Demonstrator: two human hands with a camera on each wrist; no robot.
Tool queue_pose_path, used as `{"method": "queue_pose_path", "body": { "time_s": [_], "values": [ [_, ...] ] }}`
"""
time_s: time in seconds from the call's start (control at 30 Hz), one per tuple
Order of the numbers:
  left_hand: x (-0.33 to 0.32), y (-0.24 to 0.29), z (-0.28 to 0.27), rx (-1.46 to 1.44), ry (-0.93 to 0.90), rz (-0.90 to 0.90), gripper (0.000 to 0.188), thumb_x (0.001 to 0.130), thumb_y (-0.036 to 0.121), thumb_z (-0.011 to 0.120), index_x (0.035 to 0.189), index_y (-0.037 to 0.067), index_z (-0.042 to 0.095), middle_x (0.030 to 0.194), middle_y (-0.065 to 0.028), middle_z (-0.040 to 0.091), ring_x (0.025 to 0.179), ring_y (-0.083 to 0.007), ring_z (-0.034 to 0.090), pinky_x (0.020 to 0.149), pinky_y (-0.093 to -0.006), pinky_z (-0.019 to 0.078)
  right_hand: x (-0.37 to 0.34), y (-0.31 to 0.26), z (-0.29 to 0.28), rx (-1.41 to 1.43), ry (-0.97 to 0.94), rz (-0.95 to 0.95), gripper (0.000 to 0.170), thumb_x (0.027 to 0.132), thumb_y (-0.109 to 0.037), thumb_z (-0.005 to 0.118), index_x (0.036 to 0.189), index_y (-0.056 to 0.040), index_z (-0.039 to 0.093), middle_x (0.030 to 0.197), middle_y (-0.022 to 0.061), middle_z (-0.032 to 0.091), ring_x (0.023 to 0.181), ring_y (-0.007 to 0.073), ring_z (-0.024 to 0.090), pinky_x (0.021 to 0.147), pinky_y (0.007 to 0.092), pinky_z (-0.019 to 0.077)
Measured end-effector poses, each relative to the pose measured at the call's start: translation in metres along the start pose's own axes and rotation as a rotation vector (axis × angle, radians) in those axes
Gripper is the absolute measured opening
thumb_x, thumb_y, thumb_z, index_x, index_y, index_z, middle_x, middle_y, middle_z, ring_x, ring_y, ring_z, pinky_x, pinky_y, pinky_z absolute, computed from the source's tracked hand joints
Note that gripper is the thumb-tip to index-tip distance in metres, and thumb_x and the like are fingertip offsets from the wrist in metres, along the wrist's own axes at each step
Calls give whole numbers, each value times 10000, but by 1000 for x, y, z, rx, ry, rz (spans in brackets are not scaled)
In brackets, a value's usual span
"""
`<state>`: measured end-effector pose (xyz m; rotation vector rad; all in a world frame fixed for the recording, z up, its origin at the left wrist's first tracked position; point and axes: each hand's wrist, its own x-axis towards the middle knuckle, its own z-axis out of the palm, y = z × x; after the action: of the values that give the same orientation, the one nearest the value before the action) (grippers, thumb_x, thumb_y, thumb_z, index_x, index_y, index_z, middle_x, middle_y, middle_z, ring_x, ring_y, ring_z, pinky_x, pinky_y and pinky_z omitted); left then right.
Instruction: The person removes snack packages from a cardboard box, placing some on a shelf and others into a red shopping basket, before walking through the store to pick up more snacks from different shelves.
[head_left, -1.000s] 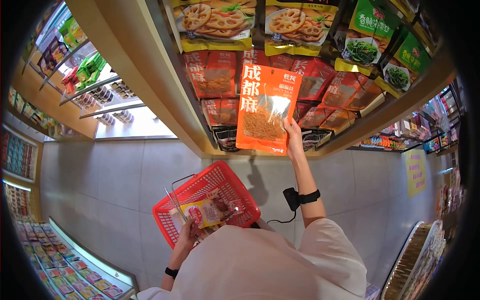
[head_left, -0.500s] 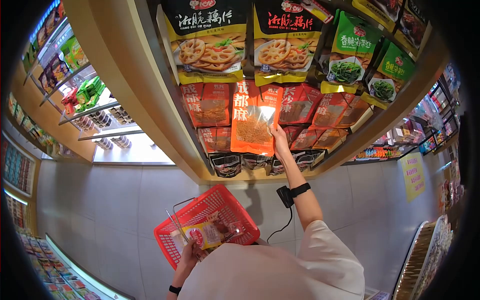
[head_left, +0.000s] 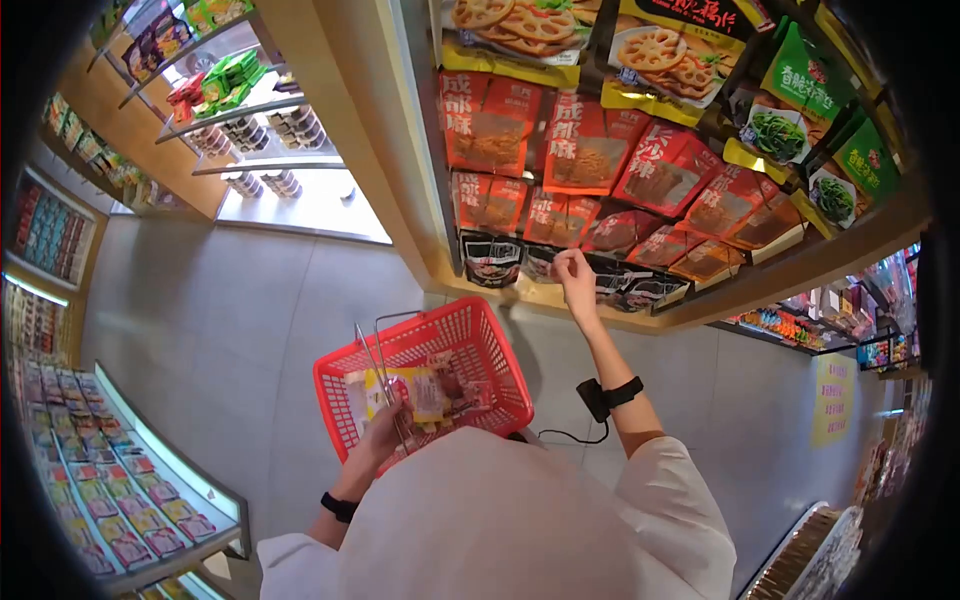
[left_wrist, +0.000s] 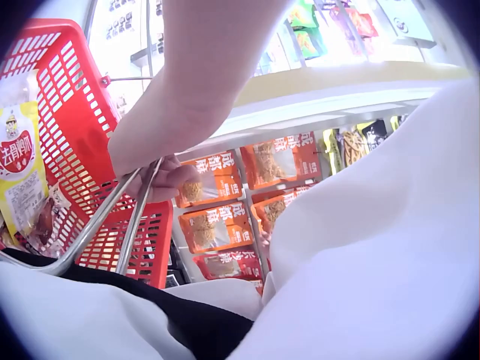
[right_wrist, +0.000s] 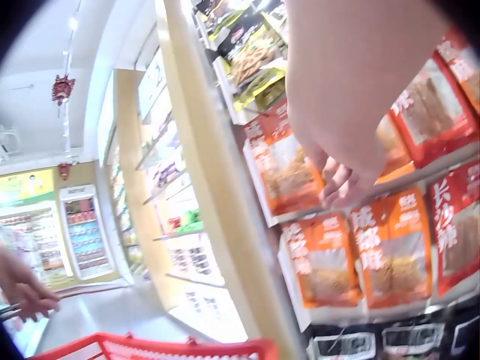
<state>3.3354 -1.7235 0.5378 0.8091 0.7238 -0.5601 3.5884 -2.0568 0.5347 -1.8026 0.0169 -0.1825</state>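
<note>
A red shopping basket (head_left: 505,345) hangs from its metal handles (left_wrist: 133,217), which my left hand (head_left: 385,432) grips. Inside lies a yellow-and-clear snack bag (head_left: 425,393) beside other packaged food. My right hand (head_left: 574,278) is raised in front of the lower shelf, fingers loosely curled and nothing in them. In the right wrist view that hand overlaps the orange snack bags. One large orange bag (head_left: 592,140) stands in the upper row of orange and red bags. Below my right hand's level are black packets (head_left: 492,262).
Bags with lotus-root pictures (head_left: 660,55) and green bags (head_left: 795,85) fill the shelf above. A wooden shelf post (head_left: 350,120) stands left of the bags. Glass shelves (head_left: 262,105) are farther left, a low display case (head_left: 130,480) at lower left. Grey floor tiles (head_left: 280,290) lie below.
The orange bag that my right hand held is now in the shelf row, and the hand has let go and drawn back toward me. My left hand still holds the basket.
</note>
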Motion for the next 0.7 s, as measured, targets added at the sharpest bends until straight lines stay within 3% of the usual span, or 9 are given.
{"method": "queue_pose_path", "body": {
  "time_s": [0.03, 0.07, 0.1, 0.23, 0.37, 0.53, 0.57, 0.7],
  "values": [
    [-8, 3, 16, -47, 65, 16, 288, 925, 338, 399, 850, 86, 519, 624, -10, 526, 565, -130, 524, 567, -285, 451, -26, -6, 11, 8, -236, 106, 105, 820, -120, 547, 859, -25, 529, 663, 84, 582, 616, 138, 565, 577, 291, 432],
    [-13, 4, 19, 21, 14, 42, 297, 925, 344, 395, 860, 81, 515, 656, -26, 555, 618, -140, 560, 583, -276, 462, -50, -12, 19, 21, -467, 209, 118, 821, -134, 555, 877, -32, 541, 657, 79, 585, 605, 109, 559, 564, 276, 430],
    [-21, -11, 12, -32, 26, 6, 301, 928, 341, 388, 876, 72, 515, 702, -40, 577, 661, -152, 578, 615, -284, 473, -80, 13, 27, -170, -677, 158, 148, 818, -160, 569, 897, -34, 565, 673, 83, 594, 612, 124, 570, 576, 270, 446],
    [-34, -3, 30, -3, 30, 15, 311, 942, 321, 353, 952, 61, 523, 829, -54, 603, 757, -138, 574, 687, -277, 470, -114, 58, 36, -275, -705, 270, 171, 814, -172, 578, 901, -24, 578, 714, 98, 614, 672, 142, 602, 622, 285, 470],
    [-42, -12, 44, 38, -6, 28, 343, 946, 316, 338, 1000, 15, 493, 1007, -160, 592, 936, -212, 581, 837, -322, 456, -131, 80, 50, -224, -726, 325, 177, 820, -154, 568, 903, 2, 582, 760, 94, 636, 721, 159, 620, 649, 282, 485],
    [-40, -23, 41, 37, -105, -33, 345, 954, 300, 310, 990, 8, 491, 1005, -157, 588, 957, -217, 573, 850, -328, 451, -138, 70, 65, -123, -688, 489, 172, 828, -141, 555, 903, 13, 573, 748, 82, 632, 678, 135, 605, 630, 254, 478],
    [-40, -24, 42, 34, -121, -42, 345, 954, 299, 310, 990, 8, 491, 1003, -155, 588, 957, -219, 573, 852, -329, 451, -140, 70, 63, -135, -681, 431, 159, 832, -132, 549, 891, 15, 569, 738, 72, 627, 651, 121, 592, 613, 245, 472],
    [-50, -33, 34, 69, -174, -88, 344, 952, 304, 316, 999, 11, 489, 999, -149, 591, 960, -227, 572, 864, -334, 446, -164, 64, 41, -30, -563, 535, 120, 831, -120, 553, 876, -11, 574, 731, 54, 625, 642, 111, 582, 595, 251, 466]
  ]
}}
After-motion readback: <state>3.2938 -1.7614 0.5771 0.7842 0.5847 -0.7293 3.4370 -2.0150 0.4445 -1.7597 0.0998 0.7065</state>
